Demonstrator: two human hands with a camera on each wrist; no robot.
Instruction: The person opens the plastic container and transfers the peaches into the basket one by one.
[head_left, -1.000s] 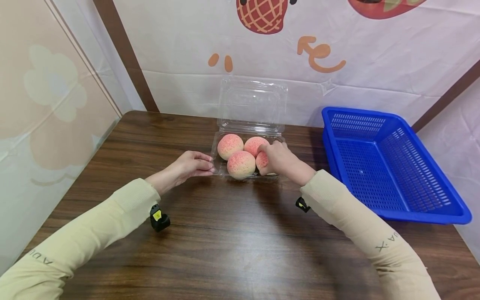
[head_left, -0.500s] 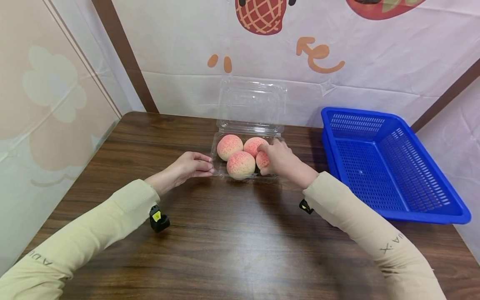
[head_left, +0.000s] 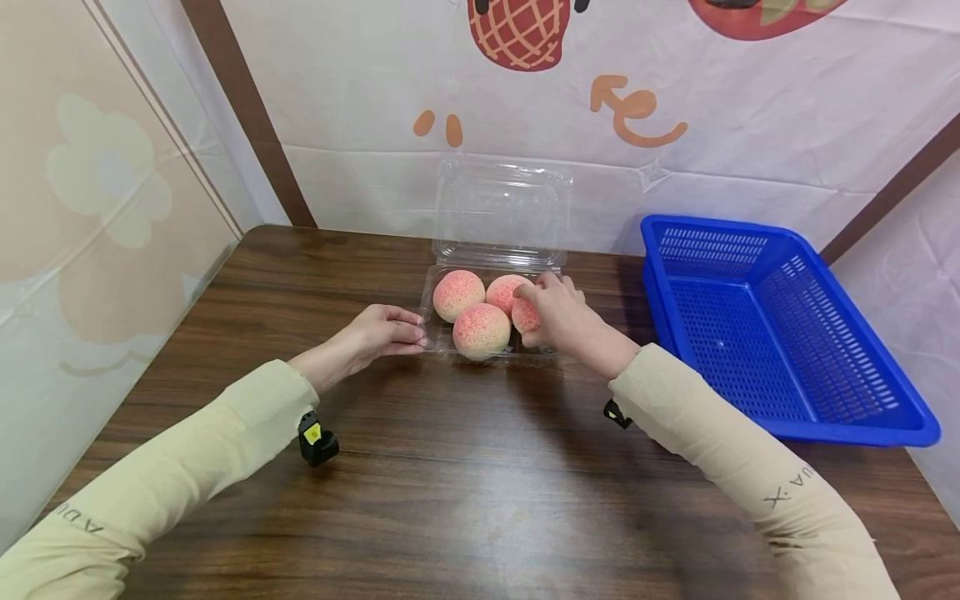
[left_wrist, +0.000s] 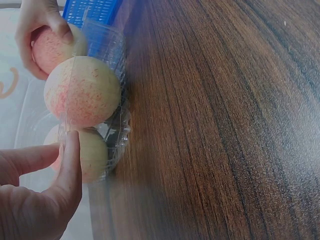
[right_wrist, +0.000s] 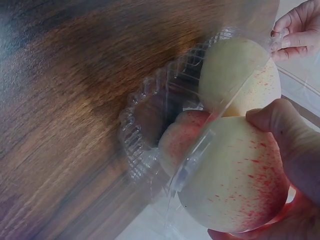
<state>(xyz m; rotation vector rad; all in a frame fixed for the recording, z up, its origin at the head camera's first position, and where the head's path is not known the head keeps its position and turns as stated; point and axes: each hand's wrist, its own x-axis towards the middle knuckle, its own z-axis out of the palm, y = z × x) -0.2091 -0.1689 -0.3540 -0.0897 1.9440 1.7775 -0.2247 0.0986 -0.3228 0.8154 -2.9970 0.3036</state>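
Observation:
A clear plastic clamshell box (head_left: 442,337) lies on the table with its lid (head_left: 501,204) raised at the back. Inside are several pink-and-cream peaches; one peach (head_left: 459,295) is back left, another (head_left: 482,331) front left, a third (head_left: 504,292) behind. My left hand (head_left: 372,335) pinches the box's left rim between thumb and fingers, also plain in the left wrist view. On the right side of the box, my right hand (head_left: 570,318) grips the peach (right_wrist: 235,180) there, thumb on one side and fingers round the other. The fingers partly cover that peach.
A blue slotted plastic basket (head_left: 693,358) stands on the table to the right of the box. The brown wooden table (head_left: 420,483) stretches in front of both. A printed cloth wall (head_left: 360,192) rises just behind the table's back edge.
Little differs. My right forearm and wrist have shifted slightly to the right, while the hand stays on the same peach. The left hand keeps its pinch on the box rim.

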